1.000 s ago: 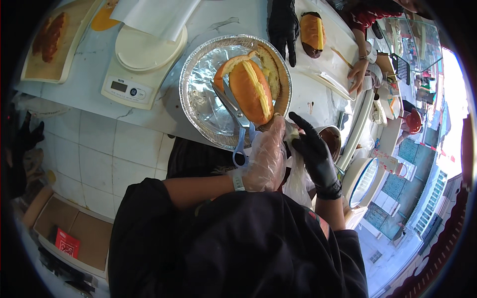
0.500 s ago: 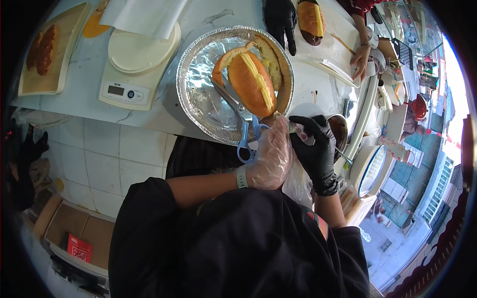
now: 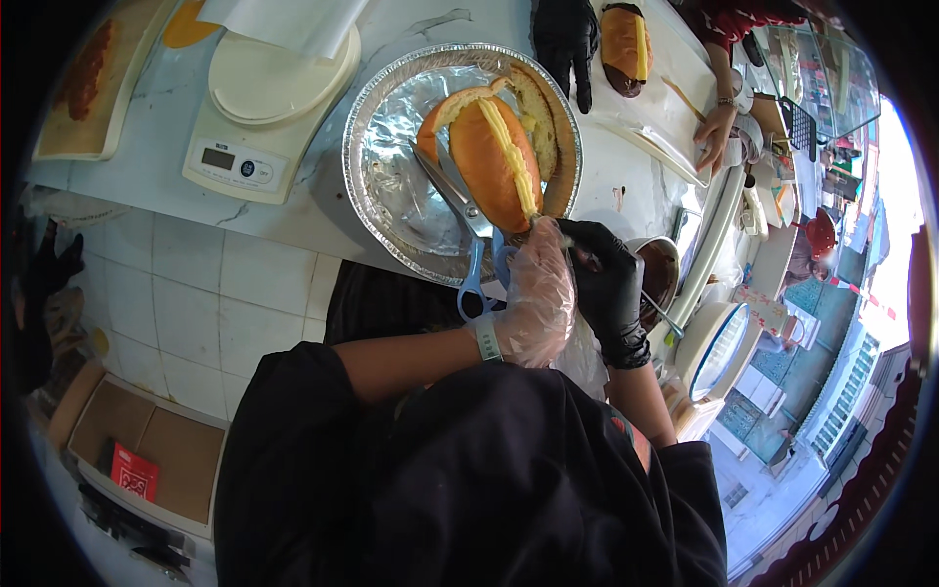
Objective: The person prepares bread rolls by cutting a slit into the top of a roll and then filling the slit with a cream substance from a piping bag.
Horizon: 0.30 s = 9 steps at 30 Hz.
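Observation:
A split bun [image 3: 489, 168] with a pale yellow strip of filling along its top lies in a round foil pan [image 3: 367, 210]. Torn bread pieces [image 3: 540, 119] rest along the pan's far side. Scissors [image 3: 472, 256] with blue handles lean over the near rim. My left hand [image 3: 541, 293], in a clear plastic glove, is closed at the bun's near end; what its fingers grip is hidden. Beside it, my right hand [image 3: 608, 284] wears a black glove, its fingers pinched against the left fingertips. Loose clear plastic [image 3: 583, 342] hangs between both hands.
A kitchen scale [image 3: 235, 161] stands left of the pan, a tray [image 3: 83, 142] beyond it. Another person's black-gloved hand [image 3: 567, 49] is just past the pan. A second filled bun [image 3: 624, 49] and a bare hand [image 3: 719, 132] are farther right. A dark-filled container [image 3: 660, 269] sits beside my right hand.
Both my hands have moved slightly up toward the bun's near end. My right fingers have come in closer against the left ones. The bun and scissors stay in the pan.

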Available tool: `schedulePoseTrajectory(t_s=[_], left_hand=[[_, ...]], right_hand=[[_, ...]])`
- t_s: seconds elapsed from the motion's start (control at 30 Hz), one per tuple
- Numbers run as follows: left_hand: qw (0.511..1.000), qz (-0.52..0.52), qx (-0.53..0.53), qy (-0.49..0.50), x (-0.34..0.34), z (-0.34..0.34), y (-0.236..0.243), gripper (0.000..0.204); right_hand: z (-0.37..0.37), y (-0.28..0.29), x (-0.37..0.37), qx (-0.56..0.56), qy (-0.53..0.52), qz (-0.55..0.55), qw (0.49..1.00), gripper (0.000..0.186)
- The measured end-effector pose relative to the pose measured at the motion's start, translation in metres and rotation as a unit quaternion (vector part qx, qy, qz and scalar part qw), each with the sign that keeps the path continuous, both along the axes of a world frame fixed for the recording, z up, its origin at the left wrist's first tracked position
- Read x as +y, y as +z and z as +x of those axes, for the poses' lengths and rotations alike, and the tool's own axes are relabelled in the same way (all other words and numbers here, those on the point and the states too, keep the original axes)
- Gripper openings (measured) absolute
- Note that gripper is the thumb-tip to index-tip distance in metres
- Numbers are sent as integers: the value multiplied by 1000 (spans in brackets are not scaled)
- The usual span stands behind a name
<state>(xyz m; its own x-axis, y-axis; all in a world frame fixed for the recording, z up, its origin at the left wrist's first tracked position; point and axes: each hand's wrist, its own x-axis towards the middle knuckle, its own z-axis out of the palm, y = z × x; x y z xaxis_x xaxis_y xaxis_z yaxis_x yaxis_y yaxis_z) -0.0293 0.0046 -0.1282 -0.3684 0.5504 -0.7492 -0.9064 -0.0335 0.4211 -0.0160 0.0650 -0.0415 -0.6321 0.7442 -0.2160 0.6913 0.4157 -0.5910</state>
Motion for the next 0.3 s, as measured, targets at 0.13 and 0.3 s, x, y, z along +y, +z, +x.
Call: schedulePoseTrajectory(t_s=[0.13, 0.3], left_hand=[[986, 60, -139, 64, 15, 7, 3, 26], [1000, 17, -17, -15, 2, -25, 42, 38]], right_hand=[[2, -4, 3, 31, 25, 21, 999, 26], [1, -2, 5, 20, 2, 0, 1000, 25]])
